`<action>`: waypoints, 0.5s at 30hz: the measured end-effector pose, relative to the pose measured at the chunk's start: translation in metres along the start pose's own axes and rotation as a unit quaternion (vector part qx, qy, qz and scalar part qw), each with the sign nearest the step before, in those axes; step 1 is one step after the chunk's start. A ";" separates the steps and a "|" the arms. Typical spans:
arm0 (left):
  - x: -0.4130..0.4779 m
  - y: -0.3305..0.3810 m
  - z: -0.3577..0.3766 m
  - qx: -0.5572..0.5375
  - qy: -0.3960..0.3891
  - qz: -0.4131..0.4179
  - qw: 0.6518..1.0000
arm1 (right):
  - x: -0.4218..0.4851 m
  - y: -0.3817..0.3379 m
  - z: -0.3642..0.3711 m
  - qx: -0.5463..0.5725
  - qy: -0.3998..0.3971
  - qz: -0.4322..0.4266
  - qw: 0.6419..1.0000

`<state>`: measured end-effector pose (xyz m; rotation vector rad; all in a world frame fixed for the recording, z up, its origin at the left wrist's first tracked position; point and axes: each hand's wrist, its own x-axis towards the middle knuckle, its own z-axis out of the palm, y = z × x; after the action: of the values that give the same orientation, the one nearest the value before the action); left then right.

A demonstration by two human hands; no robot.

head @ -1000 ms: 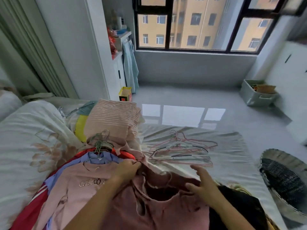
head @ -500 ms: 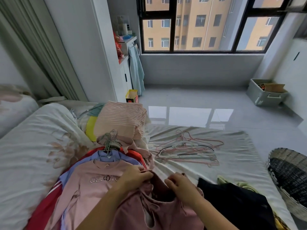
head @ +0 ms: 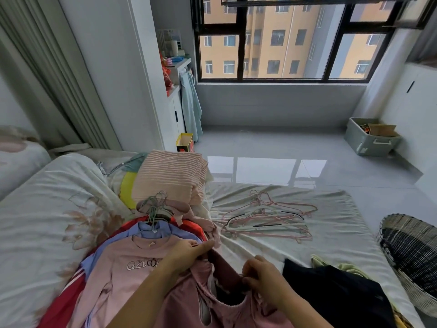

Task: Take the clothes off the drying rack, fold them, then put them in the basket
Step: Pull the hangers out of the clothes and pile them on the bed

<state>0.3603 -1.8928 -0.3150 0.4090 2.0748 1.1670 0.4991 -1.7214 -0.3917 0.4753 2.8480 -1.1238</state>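
Pink top (head: 236,316) held at its opening on the bed (head: 331,233).
Left hand (head: 189,253) and right hand (head: 262,273) both have fingers (head: 203,246) clamped on its fabric.

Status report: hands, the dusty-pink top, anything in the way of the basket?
Left hand and right hand pinch neckline of dusty-pink top. Top not yet folded. Black garment lies between it and dark woven basket.
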 end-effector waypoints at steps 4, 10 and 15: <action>0.005 -0.001 -0.002 -0.048 0.044 0.003 0.998 | -0.003 -0.002 -0.020 0.061 0.053 0.019 0.997; 0.018 -0.006 -0.013 0.044 0.058 0.002 0.997 | -0.008 -0.019 -0.047 0.239 0.089 0.005 0.967; 0.033 -0.027 -0.029 0.265 0.111 -0.014 0.958 | -0.022 -0.027 -0.078 0.393 0.117 -0.026 0.912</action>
<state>0.3183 -1.9063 -0.3419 0.5125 2.5793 0.6431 0.5178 -1.6940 -0.3132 0.5853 2.4579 -2.3609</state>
